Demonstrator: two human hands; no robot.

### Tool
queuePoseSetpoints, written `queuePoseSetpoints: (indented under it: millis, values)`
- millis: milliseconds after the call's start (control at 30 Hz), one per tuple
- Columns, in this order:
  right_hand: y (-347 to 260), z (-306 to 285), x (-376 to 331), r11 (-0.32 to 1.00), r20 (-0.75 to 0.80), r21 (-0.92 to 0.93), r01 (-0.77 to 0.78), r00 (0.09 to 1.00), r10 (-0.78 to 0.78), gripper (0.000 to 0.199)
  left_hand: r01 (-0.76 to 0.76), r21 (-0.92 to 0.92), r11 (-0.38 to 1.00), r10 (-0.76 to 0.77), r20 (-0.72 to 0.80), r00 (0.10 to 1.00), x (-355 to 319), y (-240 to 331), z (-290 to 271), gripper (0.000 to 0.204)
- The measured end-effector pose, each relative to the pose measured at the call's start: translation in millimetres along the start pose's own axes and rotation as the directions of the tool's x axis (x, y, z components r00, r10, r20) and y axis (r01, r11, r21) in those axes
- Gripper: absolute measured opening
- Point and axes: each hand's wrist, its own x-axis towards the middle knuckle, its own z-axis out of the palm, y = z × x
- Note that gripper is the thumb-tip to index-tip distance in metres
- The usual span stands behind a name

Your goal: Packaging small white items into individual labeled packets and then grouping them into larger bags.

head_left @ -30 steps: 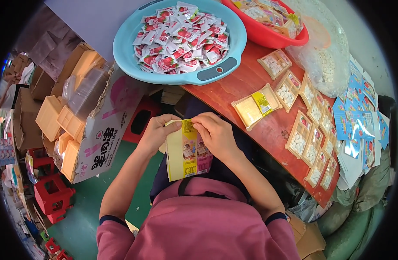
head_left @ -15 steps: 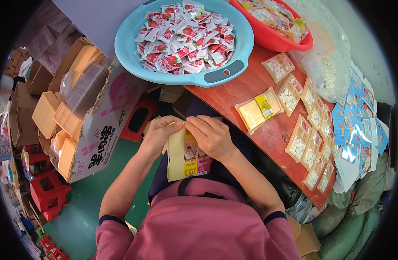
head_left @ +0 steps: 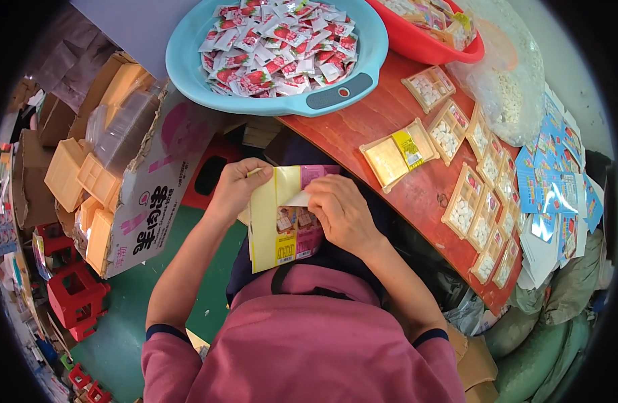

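Note:
Over my lap, my left hand (head_left: 236,191) pinches the top left corner of a sticker sheet (head_left: 263,218) printed in yellow and pink, with small product pictures. My right hand (head_left: 344,213) has its fingers closed on a sticker (head_left: 297,199), whose pale underside curls up from the sheet. Part of that sticker is hidden behind the fingers. On the red-brown table to the right, nearest my right hand, lies a closed cream tray pack (head_left: 384,164) with a yellow label (head_left: 408,148) across it.
Compartment trays (head_left: 462,209) with white pieces line the table (head_left: 416,215). A blue basin (head_left: 275,104) of strawberry-print sachets and a red basin (head_left: 450,52) sit at the far side. At left stands a carton (head_left: 157,188) of empty trays; blue printed cards (head_left: 551,188) lie at right.
My right hand has moved down and right from the sheet's top edge, lifting a sticker partly off. My left hand has shifted slightly left and up with the sheet. The whole view has shifted a little.

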Motion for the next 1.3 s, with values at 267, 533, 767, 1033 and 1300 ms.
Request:
queuePoseSetpoints:
  millis: [267,533,767,1033,1300]
  values:
    - [-14,5,-26,0.997,0.015,0.082,-0.005,1.000,0.004,0.017,-0.138,0.242,0.960,0.158,-0.062,0.986,5,-15,-3,0.016]
    - [-24,-2,-28,0.998,-0.026,0.056,0.002,1.000,-0.001,0.022,-0.097,0.216,0.971,0.110,-0.046,0.993,3,-7,3,0.014]
    - [-34,-16,-31,0.990,-0.031,0.123,0.072,0.997,-0.069,0.027,-0.094,0.053,0.994,0.096,-0.045,0.994,3,-4,5,0.021]
    - [-40,-30,-30,0.983,0.022,0.130,0.132,0.990,-0.136,0.027,-0.138,0.140,0.980,0.149,-0.069,0.986,10,-11,10,0.017]
    - [-73,-157,-28,0.920,-0.199,0.386,0.074,0.980,0.004,0.020,-0.184,0.642,0.744,0.319,-0.100,0.943,6,1,2,0.027]
